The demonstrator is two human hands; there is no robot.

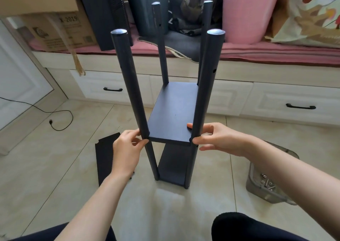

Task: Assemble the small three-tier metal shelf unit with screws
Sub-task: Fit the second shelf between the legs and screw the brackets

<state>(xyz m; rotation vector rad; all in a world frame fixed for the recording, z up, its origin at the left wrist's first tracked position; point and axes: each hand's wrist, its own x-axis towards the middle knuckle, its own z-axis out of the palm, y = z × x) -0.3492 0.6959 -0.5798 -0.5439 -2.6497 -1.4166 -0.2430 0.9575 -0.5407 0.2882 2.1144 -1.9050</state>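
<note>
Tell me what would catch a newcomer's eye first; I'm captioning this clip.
The half-built dark shelf unit stands mid-floor, four posts rising above its two fitted panels. The left hand and right hand pinch the near posts at the upper panel. A spare panel lies left; a clear tub of screws sits right.

Soft, even daylight fills the room, bright without harsh contrast. The glossy beige tiled floor [55, 167] carries a pale sheen just in front of the dark metal shelf unit [173, 115], and shadows under it are faint and diffuse. The rounded caps of the four dark upright posts [127, 78] catch small bluish-white highlights. Wide-angle distortion bows the white drawer fronts [294, 101] and splays the posts outward toward the top. The cardboard box [60, 29] at upper left is soft and smeared; its print is barely legible. The centre is fairly sharp.
</note>
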